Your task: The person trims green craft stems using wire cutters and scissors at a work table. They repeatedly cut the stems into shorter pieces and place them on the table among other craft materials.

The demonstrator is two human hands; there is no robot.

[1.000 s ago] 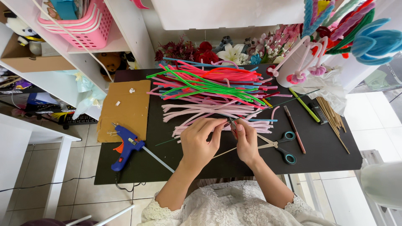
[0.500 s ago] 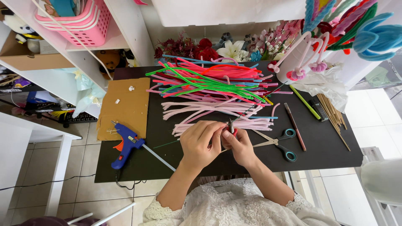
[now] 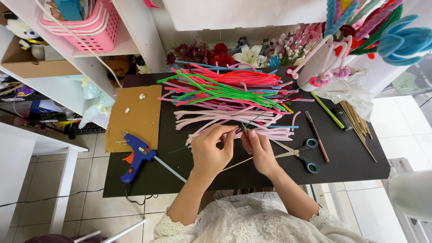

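Since the earlier frames the two hands have drawn closer together and a little nearer the body, and the thin stem between them now stands more upright than it did a second ago. The left hand (image 3: 211,150) has its fingers (image 3: 229,135) pinched on the lower part of a thin dark wire stem (image 3: 265,112), which runs up and to the right over the heap of pipe cleaners (image 3: 225,90). The right hand (image 3: 261,150) has its fingers (image 3: 253,137) closed on the same stem just beside the left, the fingertips of both hands nearly touching. The hands hover over the front edge of the black counter (image 3: 342,162), at the near side of the pale pink strands. The blue glue gun (image 3: 135,157) lies left of the hands as before, below the cardboard sheet (image 3: 135,112). The teal-handled scissors (image 3: 301,155) lie just right of the right hand, unmoved, with a pencil (image 3: 317,136) beyond them.
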